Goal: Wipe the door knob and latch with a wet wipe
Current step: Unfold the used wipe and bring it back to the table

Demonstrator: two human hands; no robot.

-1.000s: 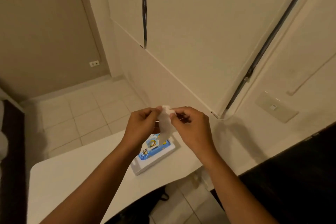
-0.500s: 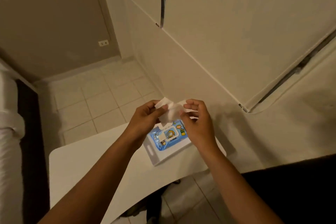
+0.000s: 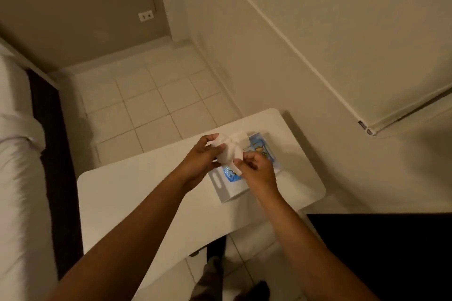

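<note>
A white wet wipe (image 3: 227,150) is stretched between both hands above the table. My left hand (image 3: 199,160) grips its upper end with curled fingers. My right hand (image 3: 256,171) pinches its lower corner. Under the hands lies the blue wet wipe pack (image 3: 259,151) with its lid up, resting in a white tray (image 3: 226,190). No door knob or latch shows in the head view.
The small white table (image 3: 137,193) stands against a cream wall with white cabinet doors (image 3: 342,32) above. A bed with white bedding (image 3: 17,166) lies at the left. Tiled floor (image 3: 151,105) stretches ahead, and a dark surface (image 3: 391,247) sits at the lower right.
The view has tilted down and to the right, showing more table and bed. My hands have pulled the wipe apart, the right hand dropping lower over the pack.
</note>
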